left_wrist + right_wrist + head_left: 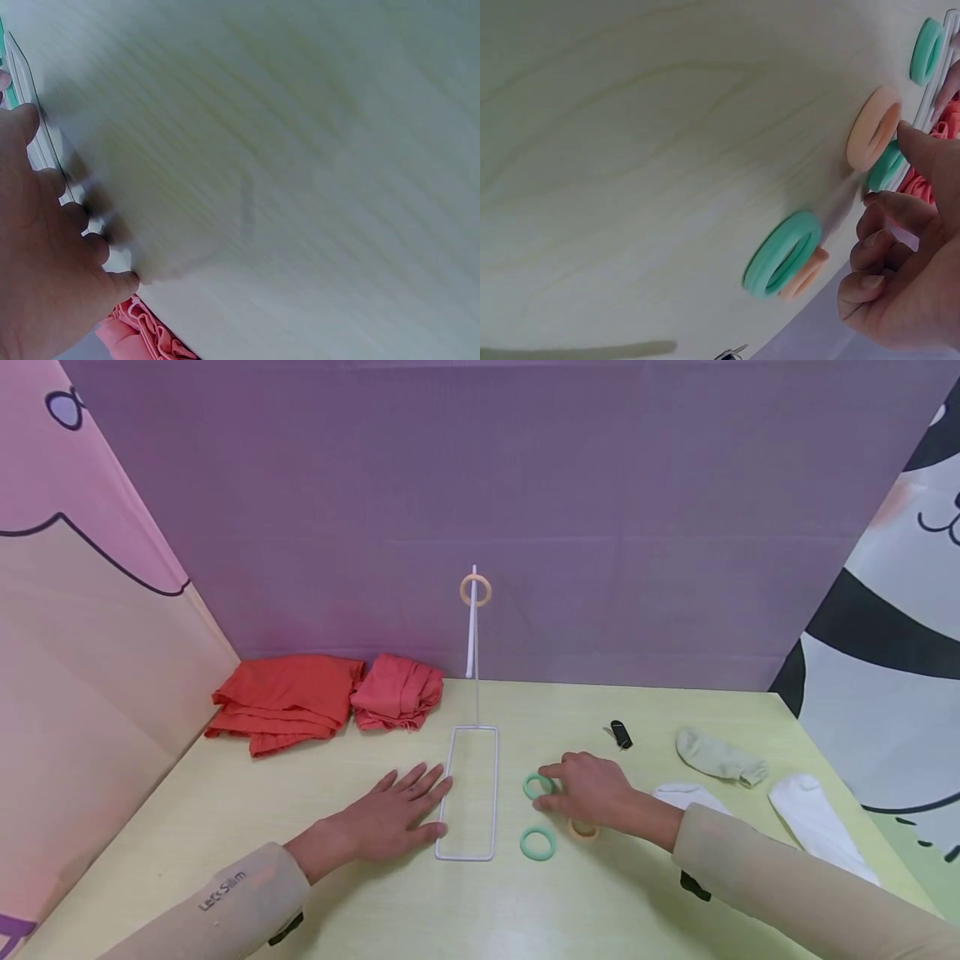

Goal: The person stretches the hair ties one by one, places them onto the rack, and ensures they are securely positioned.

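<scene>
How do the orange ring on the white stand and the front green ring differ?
The orange ring is peachy; the front green ring is minty. The orange ring hangs upright from the white stand, while the front green ring lies flat on the table. Both are round with open centres.

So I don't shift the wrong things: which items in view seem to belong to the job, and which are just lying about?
Likely in the job:
white stand, left hand at its base
hung tan ring, on the stand
green rings on the table, right hand at one
tan rings beside them

Likely lying about:
two red cloths
black fob
grey sock
white socks
</scene>
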`<state>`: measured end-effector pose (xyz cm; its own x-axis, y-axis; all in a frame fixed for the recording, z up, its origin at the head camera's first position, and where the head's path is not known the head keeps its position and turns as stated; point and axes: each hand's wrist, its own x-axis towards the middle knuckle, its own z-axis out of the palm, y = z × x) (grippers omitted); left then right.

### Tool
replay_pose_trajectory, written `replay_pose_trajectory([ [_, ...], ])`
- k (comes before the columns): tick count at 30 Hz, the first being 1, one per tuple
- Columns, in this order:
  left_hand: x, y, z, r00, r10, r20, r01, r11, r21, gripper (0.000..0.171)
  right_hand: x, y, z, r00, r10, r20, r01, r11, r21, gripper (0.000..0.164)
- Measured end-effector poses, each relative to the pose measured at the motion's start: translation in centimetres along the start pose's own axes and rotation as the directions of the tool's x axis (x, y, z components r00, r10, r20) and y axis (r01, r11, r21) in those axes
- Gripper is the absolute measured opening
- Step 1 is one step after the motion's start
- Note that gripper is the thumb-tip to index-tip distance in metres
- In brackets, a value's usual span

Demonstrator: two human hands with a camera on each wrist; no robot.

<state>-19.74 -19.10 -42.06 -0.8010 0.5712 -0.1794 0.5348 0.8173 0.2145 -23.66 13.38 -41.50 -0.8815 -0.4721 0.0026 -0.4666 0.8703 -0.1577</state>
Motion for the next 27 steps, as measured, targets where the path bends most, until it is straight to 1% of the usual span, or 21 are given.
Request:
replay_pose_trajectory([
  [7, 0.2, 0.0, 0.0, 1.000, -0.009, 0.010, 0.009, 1.000, 0.005, 0.072, 0.3, -0.1, 0.0, 1.000, 0.003, -0.008, -0.003, 0.997, 0.078, 0.034],
  [12, 0.2, 0.0, 0.0, 1.000, -0.014, 0.015, 0.014, 1.000, -0.006, 0.072, 0.3, -0.2, -0.2, 0.999, -0.006, -0.051, 0.010, 0.997, 0.075, 0.031],
  [14, 0.2, 0.0, 0.0, 1.000, -0.017, 0.018, 0.017, 1.000, -0.012, 0.072, 0.2, -0.4, -0.7, 0.996, -0.021, -0.085, 0.027, 0.997, 0.068, 0.031],
  [16, 0.1, 0.1, 0.0, 1.000, -0.019, 0.020, 0.019, 1.000, -0.017, 0.073, -0.2, -0.7, -1.7, 0.989, -0.052, -0.137, 0.062, 0.996, 0.069, 0.031],
  [18, 0.1, 0.1, 0.0, 1.000, -0.018, 0.018, 0.018, 1.000, -0.015, 0.073, -0.7, -1.2, -3.1, 0.972, -0.098, -0.215, 0.115, 0.991, 0.070, 0.031],
  [19, 0.1, 0.1, 0.0, 1.000, -0.018, 0.019, 0.018, 1.000, -0.014, 0.073, -1.0, -1.5, -3.9, 0.955, -0.129, -0.267, 0.149, 0.987, 0.056, 0.031],
  [20, 0.0, 0.1, 0.0, 1.000, -0.018, 0.020, 0.019, 1.000, -0.013, 0.073, -1.3, -1.9, -4.8, 0.930, -0.163, -0.329, 0.186, 0.982, 0.041, 0.030],
  [21, 0.0, 0.1, 0.0, 1.000, -0.015, 0.019, 0.015, 1.000, -0.014, 0.073, -1.7, -2.3, -5.6, 0.899, -0.196, -0.390, 0.223, 0.975, 0.023, 0.030],
  [22, 0.0, 0.1, 0.0, 1.000, -0.014, 0.020, 0.014, 1.000, -0.014, 0.073, -2.0, -2.7, -6.5, 0.861, -0.230, -0.453, 0.260, 0.966, 0.003, 0.030],
  [24, 0.0, 0.2, -0.1, 1.000, -0.012, 0.021, 0.012, 1.000, -0.016, 0.073, -2.7, -3.7, -8.2, 0.769, -0.293, -0.568, 0.324, 0.945, -0.049, 0.030],
  [26, -0.1, 0.2, -0.2, 1.000, -0.007, 0.019, 0.007, 1.000, -0.018, 0.073, -3.4, -4.7, -9.9, 0.674, -0.349, -0.651, 0.377, 0.920, -0.103, 0.031],
  [27, -0.1, 0.2, -0.3, 1.000, -0.005, 0.018, 0.005, 1.000, -0.020, 0.073, -3.8, -5.2, -10.6, 0.634, -0.369, -0.679, 0.398, 0.909, -0.123, 0.032],
])
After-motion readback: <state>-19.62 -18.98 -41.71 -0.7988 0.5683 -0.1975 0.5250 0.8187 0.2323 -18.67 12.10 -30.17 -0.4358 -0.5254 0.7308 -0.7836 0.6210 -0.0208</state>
